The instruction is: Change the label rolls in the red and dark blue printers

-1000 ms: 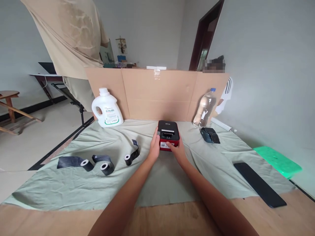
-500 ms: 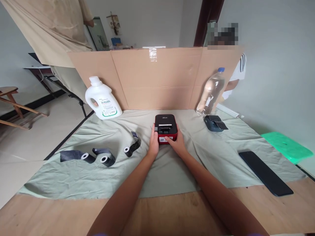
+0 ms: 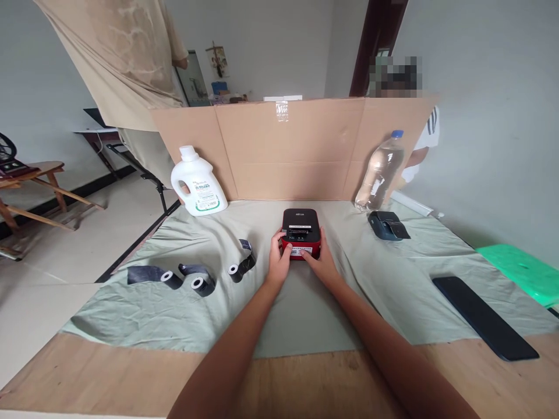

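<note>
A black and red label printer (image 3: 301, 224) stands on the green cloth (image 3: 305, 320) in the middle. My left hand (image 3: 278, 259) grips its left side, the thumb at the front. My right hand (image 3: 322, 261) holds the right side, its thumb on the white front label. To the left lie black rolls with white cores: one (image 3: 236, 272) nearest my left hand, another (image 3: 203, 285) and a third (image 3: 172, 280), each with a loose strip. A smaller dark printer (image 3: 386, 226) with a dark strip coming out sits at the right.
A white jug (image 3: 201, 183) and a clear bottle (image 3: 381, 171) stand before the cardboard screen (image 3: 292, 139). A long black slab (image 3: 484, 317) lies at the right, beyond it a green stool (image 3: 517, 270). A person (image 3: 428, 137) is behind the screen at right, another (image 3: 131, 46) at left.
The camera view has shifted, so the scene sits slightly lower and further right. My left thumb has moved onto the printer's front; both hands still hold it.
</note>
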Tool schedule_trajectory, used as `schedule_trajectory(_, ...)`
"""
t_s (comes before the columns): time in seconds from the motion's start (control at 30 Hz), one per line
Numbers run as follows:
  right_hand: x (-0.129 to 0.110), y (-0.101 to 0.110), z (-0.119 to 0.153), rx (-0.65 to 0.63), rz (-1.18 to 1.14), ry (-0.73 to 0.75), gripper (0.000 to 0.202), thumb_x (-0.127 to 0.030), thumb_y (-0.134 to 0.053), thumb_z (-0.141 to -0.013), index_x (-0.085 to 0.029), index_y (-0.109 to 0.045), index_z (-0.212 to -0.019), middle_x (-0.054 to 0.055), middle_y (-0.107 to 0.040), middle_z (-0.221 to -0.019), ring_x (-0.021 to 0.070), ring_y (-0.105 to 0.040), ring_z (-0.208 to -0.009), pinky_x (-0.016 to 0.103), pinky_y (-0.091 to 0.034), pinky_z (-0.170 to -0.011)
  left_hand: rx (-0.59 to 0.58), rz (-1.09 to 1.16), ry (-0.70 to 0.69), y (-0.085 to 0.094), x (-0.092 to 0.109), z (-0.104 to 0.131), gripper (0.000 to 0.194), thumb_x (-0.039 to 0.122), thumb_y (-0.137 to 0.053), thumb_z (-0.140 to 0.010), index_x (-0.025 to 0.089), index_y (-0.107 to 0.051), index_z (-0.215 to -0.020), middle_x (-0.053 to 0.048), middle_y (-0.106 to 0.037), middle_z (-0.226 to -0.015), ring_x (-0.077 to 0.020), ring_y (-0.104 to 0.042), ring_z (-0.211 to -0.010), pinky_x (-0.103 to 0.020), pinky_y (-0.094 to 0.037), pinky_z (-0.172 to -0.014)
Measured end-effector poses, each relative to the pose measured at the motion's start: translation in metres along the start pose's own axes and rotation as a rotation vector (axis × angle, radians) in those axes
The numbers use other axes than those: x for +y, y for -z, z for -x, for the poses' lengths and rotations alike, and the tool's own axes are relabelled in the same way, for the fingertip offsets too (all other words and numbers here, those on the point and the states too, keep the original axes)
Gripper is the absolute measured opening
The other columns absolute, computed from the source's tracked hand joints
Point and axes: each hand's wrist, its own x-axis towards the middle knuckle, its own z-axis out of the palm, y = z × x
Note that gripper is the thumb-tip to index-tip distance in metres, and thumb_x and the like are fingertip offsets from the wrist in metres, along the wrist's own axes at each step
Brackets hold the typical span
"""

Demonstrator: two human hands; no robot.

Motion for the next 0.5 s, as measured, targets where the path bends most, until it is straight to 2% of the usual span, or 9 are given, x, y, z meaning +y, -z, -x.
schedule_trajectory(0.23,-0.007,0.0,-0.001,0.002,-0.026,0.034,0.092,-0.041,-0.07,-0.08,-0.026,-0.023,-0.157,0.01,-0.041,-0.156,0.0266,-0.043,-0.141,0.05,-0.037,-0.117,0.039,-0.028,0.093,0.002,-0.002,-0.007,0.034,0.045,-0.043,-0.099,0.024,-0.051,-0.124,-0.009,-0.054,-0.136,-0.0212,-0.048,-0.133,-0.036,-0.035,-0.115)
schedule_trajectory(0.5,-0.014,0.006,-0.003,-0.006,-0.037,0.024,0.087,-0.038,-0.071,-0.079,-0.024,-0.029,-0.154,0.012,-0.047,-0.15,0.0272,-0.052,-0.13,0.048,-0.045,-0.11,0.115,-0.149,0.073,-0.002,-0.007,-0.014,0.028,0.042,-0.035,-0.101,0.022,-0.053,-0.109,-0.007,-0.06,-0.116,-0.0201,-0.055,-0.115,-0.035,-0.041,-0.105)
